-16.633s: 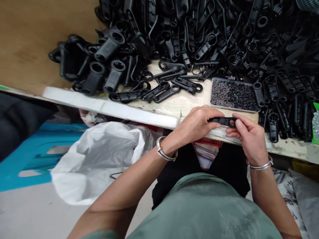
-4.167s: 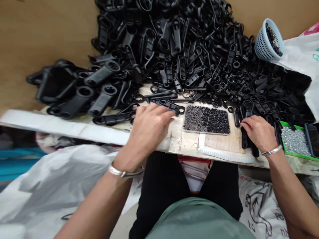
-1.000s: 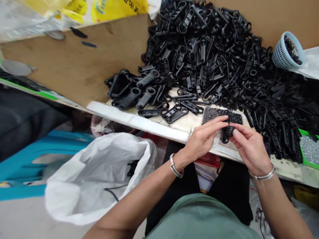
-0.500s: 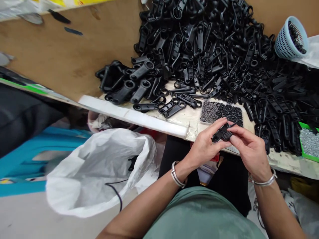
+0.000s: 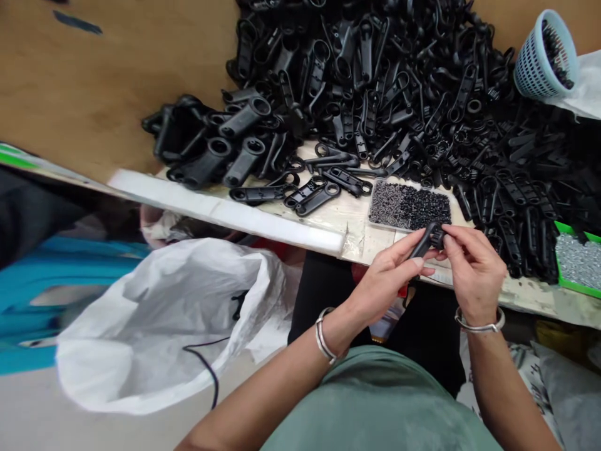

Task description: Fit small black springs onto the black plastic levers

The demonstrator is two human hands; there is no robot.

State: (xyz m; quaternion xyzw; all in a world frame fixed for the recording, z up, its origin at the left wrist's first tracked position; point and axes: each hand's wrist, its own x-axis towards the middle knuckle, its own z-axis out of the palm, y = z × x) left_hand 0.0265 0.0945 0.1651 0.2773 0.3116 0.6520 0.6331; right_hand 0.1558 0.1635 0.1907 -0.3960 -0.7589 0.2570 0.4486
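Note:
A small black plastic handle part (image 5: 425, 241) is held between both hands just in front of the bench edge. My left hand (image 5: 387, 275) pinches its lower end with thumb and fingers. My right hand (image 5: 474, 272) grips its upper ring end with fingertips. Just beyond them lies a flat clear tray of tiny dark screws (image 5: 408, 205) on the worktop. A big heap of the same black plastic parts (image 5: 399, 94) covers the bench behind it.
Larger black tube-shaped parts (image 5: 211, 144) lie at the heap's left. A pale blue basket (image 5: 539, 59) sits at the far right, a green tray of silver screws (image 5: 577, 260) at the right edge. An open white sack (image 5: 159, 313) stands by my left knee.
The part has turned in my hands, from hanging upright to slanting with the ring end up-right. Both hands have stayed together at the bench edge; the view has shifted left and down.

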